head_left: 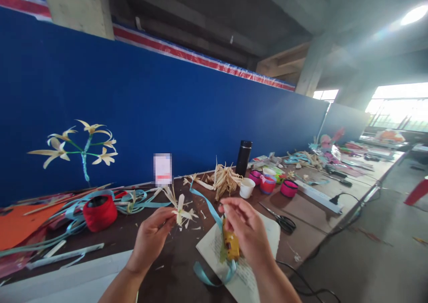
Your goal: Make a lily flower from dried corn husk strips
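Between the fingertips of my left hand [152, 234] is a pale husk flower [182, 214] with narrow petals, held above the brown tabletop. My right hand [245, 225] is raised to its right, thumb and fingers pinched together; whatever is between the tips is too small to tell. Below and partly behind that hand lies a yellow glue gun [230, 243] on a sheet of printed paper [214, 247]. A light blue ribbon [207, 200] runs down toward the glue gun, and another loop of it curls at the near side.
Black-handled scissors [286, 223] lie right of the paper. Dry husks [225, 180], a white cup [247, 188] and a black bottle [244, 158] stand behind. A red roll [99, 211] sits left. A finished flower spray [85, 153] stands against the blue partition [187, 102]. A power strip [319, 197] lies right.
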